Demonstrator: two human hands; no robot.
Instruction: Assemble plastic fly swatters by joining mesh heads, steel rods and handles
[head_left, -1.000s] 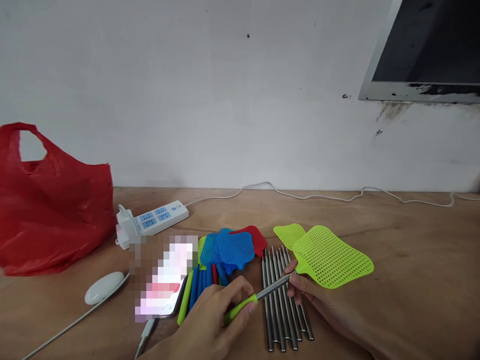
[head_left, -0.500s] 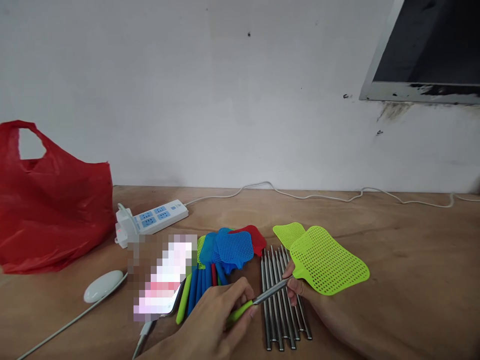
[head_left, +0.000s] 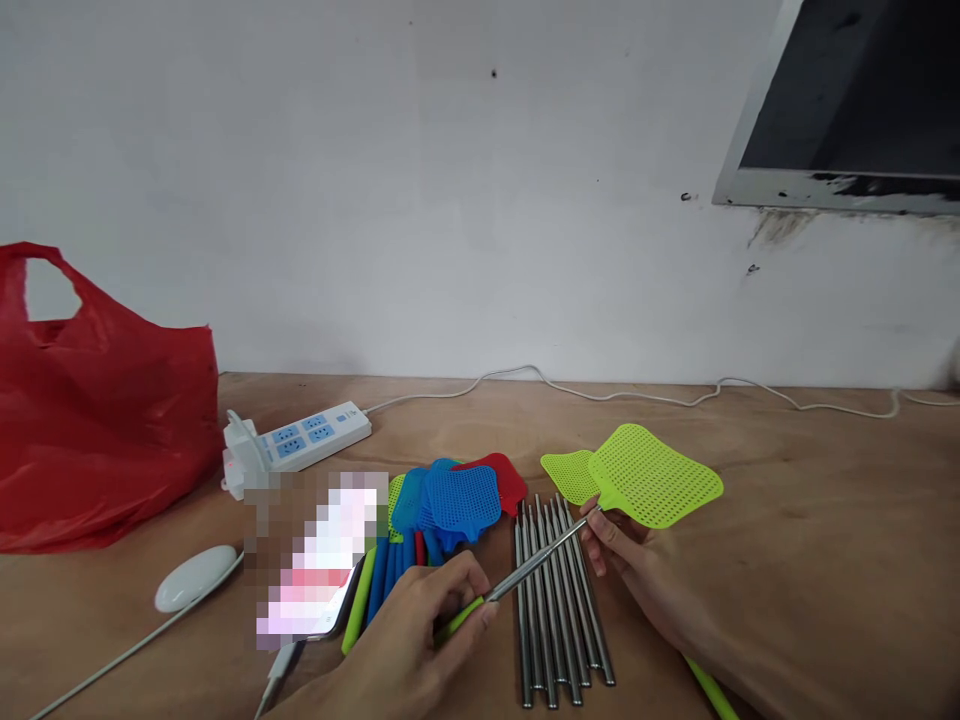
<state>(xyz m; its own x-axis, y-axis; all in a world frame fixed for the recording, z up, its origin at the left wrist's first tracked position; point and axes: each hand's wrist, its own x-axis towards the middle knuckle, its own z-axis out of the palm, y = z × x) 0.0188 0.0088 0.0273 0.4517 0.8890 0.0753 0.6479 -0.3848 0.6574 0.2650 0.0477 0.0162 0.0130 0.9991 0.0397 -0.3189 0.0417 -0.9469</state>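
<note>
Between my hands is a fly swatter (head_left: pixel 657 477) with a yellow-green mesh head, a metal telescopic rod and a yellow-green handle. My left hand (head_left: pixel 427 620) grips the handle. The fingers of my right hand (head_left: pixel 619 545) pinch the rod just below the head. Under the rod, several loose metal rods (head_left: pixel 551 620) lie side by side on the table. Another yellow-green swatter head (head_left: pixel 568 475) lies partly behind the held one. Left of the rods are blue swatter heads (head_left: pixel 463 498), a red swatter head (head_left: pixel 510 482) and several coloured handles (head_left: pixel 384 575), partly covered by my left hand.
A phone with a blurred screen (head_left: pixel 322 570) lies left of the handles. Farther left are a white mouse-shaped object (head_left: pixel 196 578), a power strip (head_left: pixel 319 435) and a red plastic bag (head_left: pixel 105 420). A white cable (head_left: pixel 592 395) runs along the wall. A yellow-green handle (head_left: pixel 709 688) shows beneath my right forearm.
The held swatter's rod has been drawn out longer and thinner. My right hand and the mesh head have moved up, away from my left hand, which keeps its grip on the handle.
</note>
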